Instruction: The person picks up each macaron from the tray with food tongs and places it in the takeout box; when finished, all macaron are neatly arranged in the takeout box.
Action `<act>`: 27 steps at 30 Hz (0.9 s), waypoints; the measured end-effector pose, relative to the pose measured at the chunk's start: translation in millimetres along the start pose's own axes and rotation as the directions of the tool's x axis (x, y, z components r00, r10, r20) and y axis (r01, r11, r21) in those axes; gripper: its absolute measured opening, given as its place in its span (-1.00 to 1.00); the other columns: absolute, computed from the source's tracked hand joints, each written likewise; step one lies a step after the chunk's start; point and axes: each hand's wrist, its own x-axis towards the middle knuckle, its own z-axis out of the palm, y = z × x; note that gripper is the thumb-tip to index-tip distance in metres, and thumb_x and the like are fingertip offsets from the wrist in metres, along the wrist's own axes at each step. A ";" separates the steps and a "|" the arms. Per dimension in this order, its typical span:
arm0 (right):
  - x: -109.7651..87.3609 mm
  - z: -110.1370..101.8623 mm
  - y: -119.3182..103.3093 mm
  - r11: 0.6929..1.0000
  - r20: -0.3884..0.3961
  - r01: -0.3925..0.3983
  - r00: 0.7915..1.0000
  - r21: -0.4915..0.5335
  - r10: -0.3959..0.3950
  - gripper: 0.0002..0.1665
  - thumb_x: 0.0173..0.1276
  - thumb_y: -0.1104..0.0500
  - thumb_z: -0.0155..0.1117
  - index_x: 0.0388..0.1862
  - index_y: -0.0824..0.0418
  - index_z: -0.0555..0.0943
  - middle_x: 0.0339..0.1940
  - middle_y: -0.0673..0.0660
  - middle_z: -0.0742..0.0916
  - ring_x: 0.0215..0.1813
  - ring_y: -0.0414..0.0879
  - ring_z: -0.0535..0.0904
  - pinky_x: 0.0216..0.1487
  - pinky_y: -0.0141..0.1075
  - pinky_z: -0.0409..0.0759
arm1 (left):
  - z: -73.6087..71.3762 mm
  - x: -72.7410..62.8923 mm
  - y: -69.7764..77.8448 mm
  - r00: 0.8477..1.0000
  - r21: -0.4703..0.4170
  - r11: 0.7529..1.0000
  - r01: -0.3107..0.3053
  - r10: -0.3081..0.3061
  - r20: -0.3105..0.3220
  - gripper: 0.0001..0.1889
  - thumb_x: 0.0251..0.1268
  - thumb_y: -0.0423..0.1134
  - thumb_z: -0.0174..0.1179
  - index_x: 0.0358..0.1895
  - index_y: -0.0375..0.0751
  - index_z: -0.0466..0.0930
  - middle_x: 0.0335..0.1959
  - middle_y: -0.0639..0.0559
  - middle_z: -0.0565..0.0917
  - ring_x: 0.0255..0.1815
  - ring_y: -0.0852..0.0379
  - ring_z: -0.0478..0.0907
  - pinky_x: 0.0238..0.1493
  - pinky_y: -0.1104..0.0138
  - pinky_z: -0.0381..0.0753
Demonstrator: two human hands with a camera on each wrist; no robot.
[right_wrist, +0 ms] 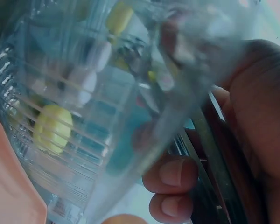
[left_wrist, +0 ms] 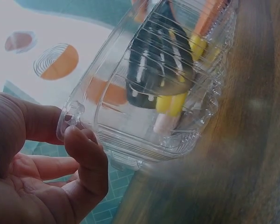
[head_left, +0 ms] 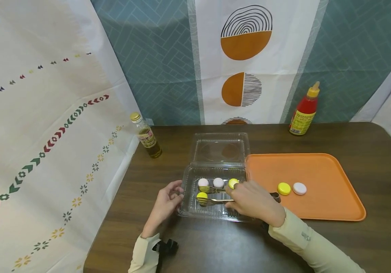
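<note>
"As my right hand (head_left: 251, 199) curls round the metal tongs (head_left: 220, 201), their two arms stand apart, with the tips at the front-left yellow disc (head_left: 201, 195)."

"Do they squeeze it?"

"I can't tell. It sits in the clear plastic box (head_left: 212, 217), before a back row of two white discs (head_left: 218, 182) and another yellow disc (head_left: 233, 182)."

"And your other hand?"

"My left hand (head_left: 166, 201) pinches the box's left rim between thumb and fingers. The hinged lid (head_left: 220, 146) lies open behind."

"What's on the right?"

"An orange tray (head_left: 325, 204), just beside the box, bearing one yellow disc (head_left: 284, 188) and one white disc (head_left: 299, 188), near each other. A red sauce bottle (head_left: 303, 117) stands behind the tray, and a yellow-capped bottle (head_left: 147, 138) stands beyond my left hand."
</note>
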 end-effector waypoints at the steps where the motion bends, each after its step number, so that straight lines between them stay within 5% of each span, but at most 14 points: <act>1: 0.2 1.0 -0.1 1.000 -0.005 0.007 1.000 -0.009 -0.007 -0.52 0.21 -0.15 0.51 -0.13 0.18 0.70 -0.69 -0.10 0.37 -0.68 -0.26 0.19 -0.68 -0.38 0.03 | 0.1 0.3 -0.3 1.000 0.004 1.000 0.000 0.000 -0.002 -0.53 0.27 -0.66 0.11 0.28 -0.57 0.42 -0.17 -0.27 0.58 -0.64 0.18 0.41 -0.63 0.38 0.46; 10: -1.2 10.3 -4.3 0.997 -0.029 0.029 0.999 -0.076 -0.031 -0.42 0.22 -0.17 0.50 0.00 0.24 0.71 -0.63 0.01 0.53 -0.70 -0.23 0.22 -0.71 -0.35 0.11 | 0.4 -1.8 -2.0 1.000 0.034 0.999 0.013 -0.013 -0.008 -0.52 0.27 -0.66 0.12 0.28 -0.55 0.43 -0.17 -0.25 0.58 -0.63 0.17 0.42 -0.63 0.33 0.51; 17: -2.6 4.7 -2.3 1.000 0.007 0.005 1.000 -0.021 -0.004 -0.34 0.24 -0.20 0.48 0.09 0.27 0.71 -0.63 0.02 0.54 -0.67 -0.23 0.26 -0.70 -0.35 0.14 | 1.0 -0.4 -0.7 1.000 -0.008 1.000 0.014 -0.014 -0.003 -0.52 0.27 -0.67 0.11 0.29 -0.58 0.41 -0.17 -0.25 0.57 -0.64 0.17 0.40 -0.63 0.37 0.46; 27: -11.3 -12.2 -0.3 0.999 0.024 -0.037 0.999 0.037 0.037 -0.33 0.27 -0.19 0.45 0.13 0.29 0.67 -0.73 -0.08 0.31 -0.71 -0.25 0.15 -0.69 -0.38 0.08 | 0.1 1.2 -1.9 1.000 0.007 1.000 0.009 -0.009 0.005 -0.52 0.25 -0.66 0.11 0.27 -0.59 0.41 -0.18 -0.27 0.57 -0.65 0.19 0.42 -0.64 0.33 0.50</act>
